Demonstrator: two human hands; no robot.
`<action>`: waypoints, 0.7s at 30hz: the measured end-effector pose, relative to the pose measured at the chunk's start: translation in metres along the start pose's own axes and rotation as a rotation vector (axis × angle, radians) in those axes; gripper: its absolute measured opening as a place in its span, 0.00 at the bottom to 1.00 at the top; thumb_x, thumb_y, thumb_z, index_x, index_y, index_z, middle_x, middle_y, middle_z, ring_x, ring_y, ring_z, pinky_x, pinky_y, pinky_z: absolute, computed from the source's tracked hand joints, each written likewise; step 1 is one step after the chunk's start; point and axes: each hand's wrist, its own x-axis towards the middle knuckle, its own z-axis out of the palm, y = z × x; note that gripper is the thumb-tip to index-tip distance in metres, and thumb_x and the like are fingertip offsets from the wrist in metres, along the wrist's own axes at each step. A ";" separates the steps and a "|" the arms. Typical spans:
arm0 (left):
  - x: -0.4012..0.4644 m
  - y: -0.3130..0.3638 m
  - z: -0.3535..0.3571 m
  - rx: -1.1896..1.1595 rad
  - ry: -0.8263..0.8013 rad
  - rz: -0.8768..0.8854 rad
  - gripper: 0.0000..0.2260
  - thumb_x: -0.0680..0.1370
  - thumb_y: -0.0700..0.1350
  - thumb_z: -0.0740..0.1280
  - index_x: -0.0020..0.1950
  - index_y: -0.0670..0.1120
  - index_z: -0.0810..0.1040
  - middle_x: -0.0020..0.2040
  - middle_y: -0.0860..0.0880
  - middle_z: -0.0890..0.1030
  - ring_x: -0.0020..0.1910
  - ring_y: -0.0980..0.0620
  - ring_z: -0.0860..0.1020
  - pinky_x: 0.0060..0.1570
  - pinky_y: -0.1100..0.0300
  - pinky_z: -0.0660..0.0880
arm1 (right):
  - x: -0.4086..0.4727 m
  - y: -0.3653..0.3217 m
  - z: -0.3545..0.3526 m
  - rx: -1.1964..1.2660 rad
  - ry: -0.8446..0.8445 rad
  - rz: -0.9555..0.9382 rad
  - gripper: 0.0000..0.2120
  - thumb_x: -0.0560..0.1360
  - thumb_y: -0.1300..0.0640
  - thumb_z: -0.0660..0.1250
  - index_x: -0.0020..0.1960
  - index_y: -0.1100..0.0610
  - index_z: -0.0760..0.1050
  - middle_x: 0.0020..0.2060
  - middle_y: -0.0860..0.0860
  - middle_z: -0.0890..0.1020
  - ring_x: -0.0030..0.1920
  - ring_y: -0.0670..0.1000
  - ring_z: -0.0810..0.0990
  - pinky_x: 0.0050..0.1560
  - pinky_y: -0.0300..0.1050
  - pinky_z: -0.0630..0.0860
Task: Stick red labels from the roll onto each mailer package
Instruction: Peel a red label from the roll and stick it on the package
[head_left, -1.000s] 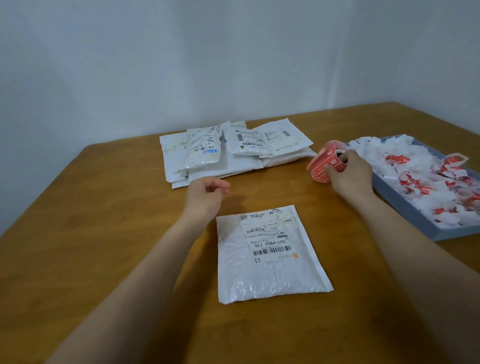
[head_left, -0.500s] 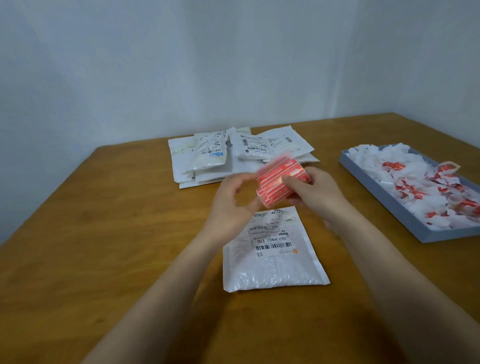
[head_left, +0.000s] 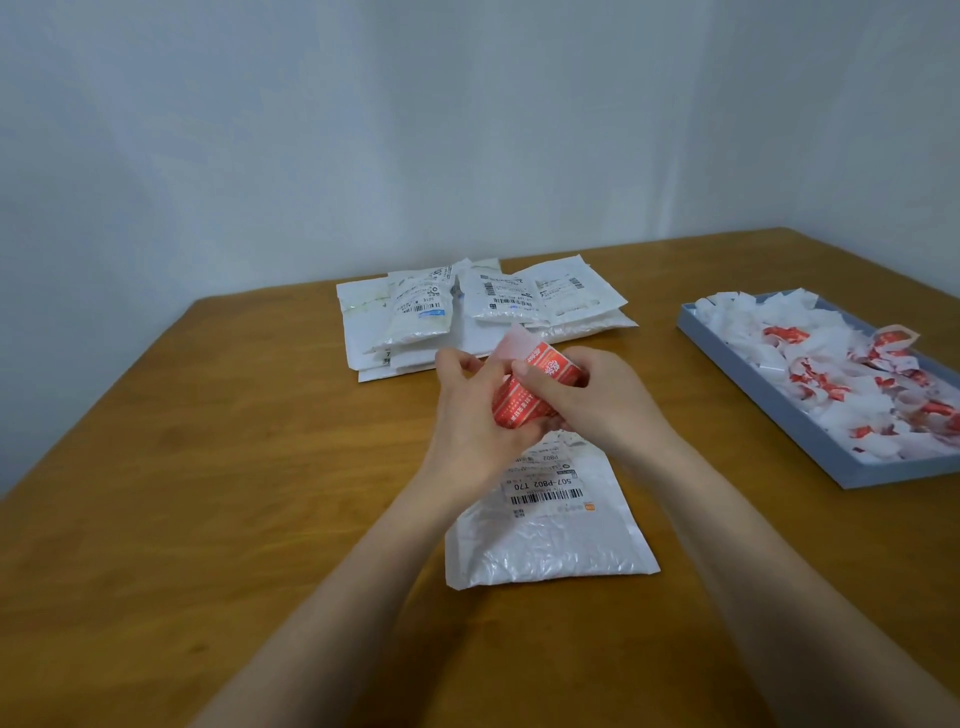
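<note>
Two hands gripping red label roll, above white mailer

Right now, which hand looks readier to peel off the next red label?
Probably the left hand: its fingers sit by the loose backing flap at the roll's top, while the right hand wraps around the roll, steadying it.

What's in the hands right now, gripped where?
The label roll: left hand grips its lower end, right hand its upper side, above the mailer.
</note>
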 end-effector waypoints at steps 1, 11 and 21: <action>0.000 0.001 -0.001 -0.047 -0.025 -0.019 0.22 0.68 0.47 0.78 0.59 0.50 0.76 0.54 0.51 0.64 0.51 0.49 0.77 0.50 0.54 0.80 | 0.000 -0.001 0.000 -0.022 0.002 -0.011 0.23 0.71 0.39 0.69 0.43 0.60 0.79 0.33 0.50 0.82 0.32 0.46 0.80 0.35 0.42 0.79; -0.002 0.000 -0.017 -0.831 -0.177 -0.488 0.11 0.79 0.43 0.66 0.61 0.43 0.73 0.50 0.45 0.83 0.45 0.50 0.83 0.46 0.52 0.81 | 0.010 0.004 -0.015 0.062 0.103 0.070 0.20 0.77 0.44 0.65 0.66 0.50 0.71 0.51 0.46 0.79 0.52 0.47 0.80 0.57 0.50 0.78; -0.005 0.002 -0.022 -0.925 -0.263 -0.526 0.12 0.78 0.42 0.65 0.61 0.42 0.73 0.49 0.43 0.82 0.46 0.47 0.80 0.52 0.46 0.78 | 0.005 0.003 -0.010 0.472 -0.273 0.274 0.13 0.80 0.44 0.59 0.54 0.51 0.76 0.51 0.51 0.84 0.52 0.49 0.83 0.56 0.45 0.78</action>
